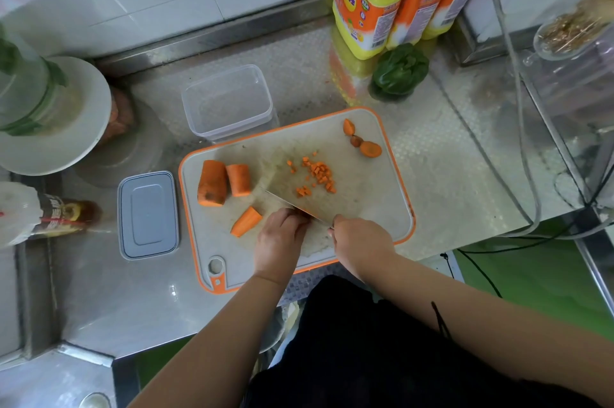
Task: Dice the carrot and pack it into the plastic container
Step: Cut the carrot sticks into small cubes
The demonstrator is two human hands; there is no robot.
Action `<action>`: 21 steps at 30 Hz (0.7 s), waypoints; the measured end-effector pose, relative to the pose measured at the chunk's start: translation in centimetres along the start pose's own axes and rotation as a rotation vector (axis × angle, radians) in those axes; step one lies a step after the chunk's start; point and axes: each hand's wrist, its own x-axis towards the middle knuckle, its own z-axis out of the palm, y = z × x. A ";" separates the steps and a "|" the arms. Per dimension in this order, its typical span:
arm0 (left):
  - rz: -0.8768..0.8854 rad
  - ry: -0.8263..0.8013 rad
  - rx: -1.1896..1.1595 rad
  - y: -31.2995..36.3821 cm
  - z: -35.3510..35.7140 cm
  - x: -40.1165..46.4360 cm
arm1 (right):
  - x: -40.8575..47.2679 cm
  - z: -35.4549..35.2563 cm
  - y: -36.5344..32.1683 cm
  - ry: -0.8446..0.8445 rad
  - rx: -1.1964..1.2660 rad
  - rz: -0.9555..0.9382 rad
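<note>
My left hand [280, 235] curled over a carrot strip [304, 213] just beside the cleaver [299, 188] my right hand [360, 241] gripped, knuckles close enough, I judged, to get nicked.

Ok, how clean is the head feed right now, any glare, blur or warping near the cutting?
Head view: the knife blade mirrors the board, so its outline is faint; the steel counter shows soft glare; wide-angle warping bends the edges; the diced carrot and both hands, left hand and right hand, are reasonably sharp.
</note>
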 end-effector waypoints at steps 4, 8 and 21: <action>0.048 0.030 -0.012 -0.2 -0.1 -0.1 | 0.9 -1.0 0.4 -0.023 0.102 0.011; 0.052 0.045 0.005 0.0 -0.6 -0.5 | 0.1 -1.4 0.7 0.039 0.064 -0.038; 0.067 0.024 0.050 -0.2 -0.1 -0.4 | -1.3 0.1 0.1 0.061 -0.002 -0.058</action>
